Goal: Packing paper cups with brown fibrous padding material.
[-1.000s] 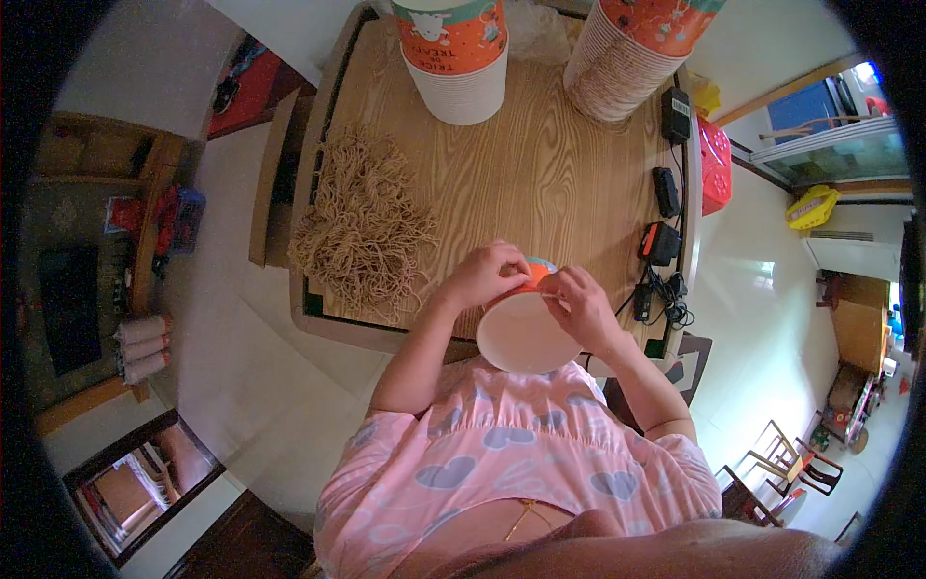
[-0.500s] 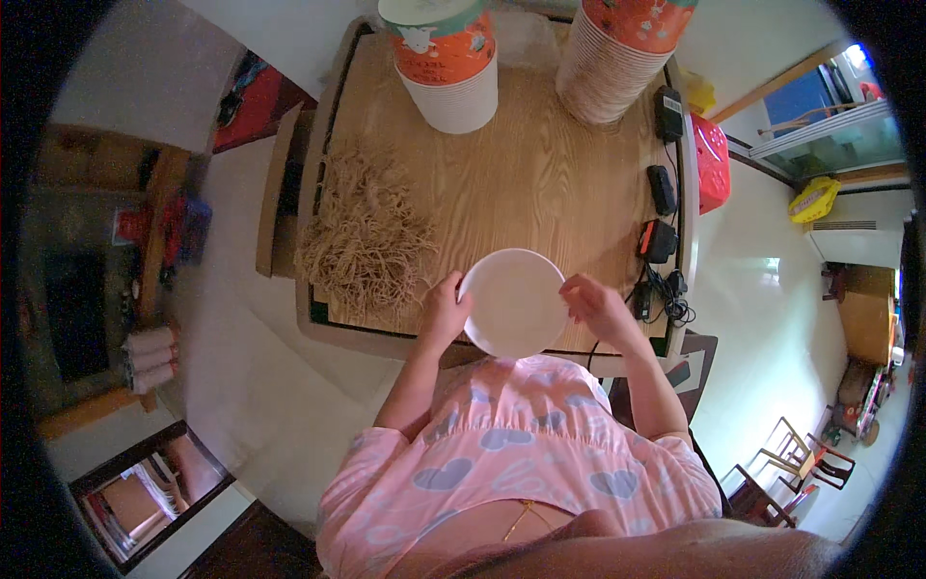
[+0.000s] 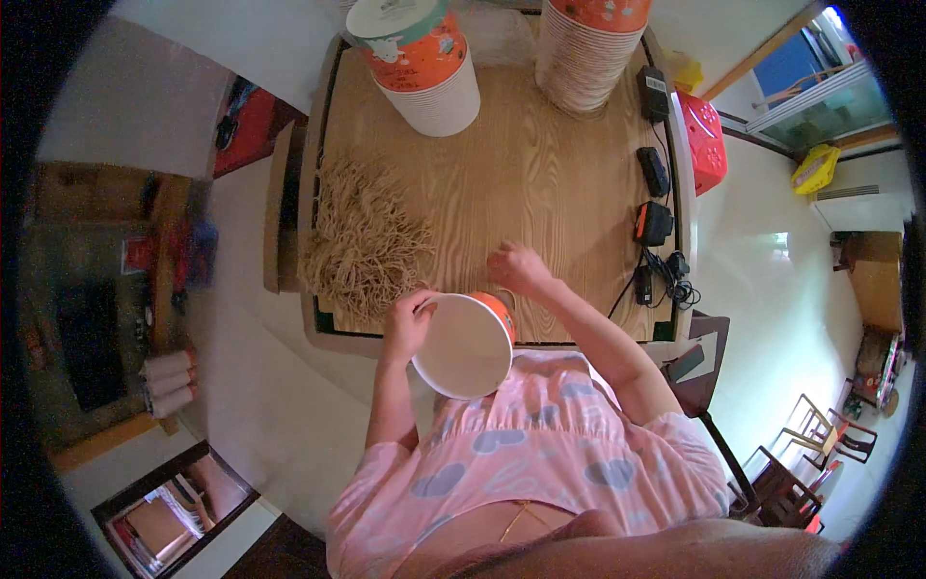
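The left hand (image 3: 407, 323) has its grip clamped on the rim of a paper bowl (image 3: 465, 344), fingers curled over the left edge. The bowl is orange outside and white inside, tilted so its open mouth faces up toward the camera, and it is held at the near edge of the wooden bench (image 3: 540, 183), just above the person's pink top. The right hand (image 3: 516, 267) is just beyond the bowl's upper right rim, resting low over the bench with its fingers loosely curled; whether its grip holds anything cannot be told.

Just left of the left hand, a heap of tan rubber bands (image 3: 365, 241) lies on the bench. Well beyond both hands, at the far edge, stands a stack of orange-and-white bowls with a white lid (image 3: 417, 60) on top, and to its right a taller stack of nested bowls (image 3: 590, 48), ribbed white with an orange top. To the right of the right hand, along the bench's edge, lie black chargers (image 3: 654, 198) with cords. Past that edge sits a red plastic stool (image 3: 709, 140).
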Demonstrator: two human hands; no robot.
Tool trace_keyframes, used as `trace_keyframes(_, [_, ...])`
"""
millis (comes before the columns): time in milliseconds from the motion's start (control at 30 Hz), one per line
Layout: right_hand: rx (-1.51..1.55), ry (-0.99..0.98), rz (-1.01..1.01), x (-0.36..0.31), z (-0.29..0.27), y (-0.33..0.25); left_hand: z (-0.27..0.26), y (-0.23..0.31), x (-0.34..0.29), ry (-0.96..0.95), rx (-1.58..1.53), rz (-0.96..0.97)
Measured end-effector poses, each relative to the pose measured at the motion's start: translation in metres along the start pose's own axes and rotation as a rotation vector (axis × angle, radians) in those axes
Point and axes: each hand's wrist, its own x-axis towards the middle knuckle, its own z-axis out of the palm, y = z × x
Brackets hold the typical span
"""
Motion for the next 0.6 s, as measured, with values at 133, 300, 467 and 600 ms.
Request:
trace_keyframes(133, [-0.434,-0.094,-0.024,-0.013,0.022,-0.010,-0.002,-0.011,-0.001,0.028,0.003,0.004])
trace_keyframes(300, [-0.189,0.173,0.272,-0.030,-0.009,0.044,-0.011,-0.007,0.006,0.087,0.002,-0.015])
trace_keyframes(467, [0.161,0.517,0.469,-0.059,-0.077,0.060,-0.015,0.004,0.016,0.185,0.150,0.015])
trace_keyframes(600, [0.653,0.665,0.389,-0.070,-0.115,0.033,-0.003,0.012,0.046,0.034,0.133,0.029])
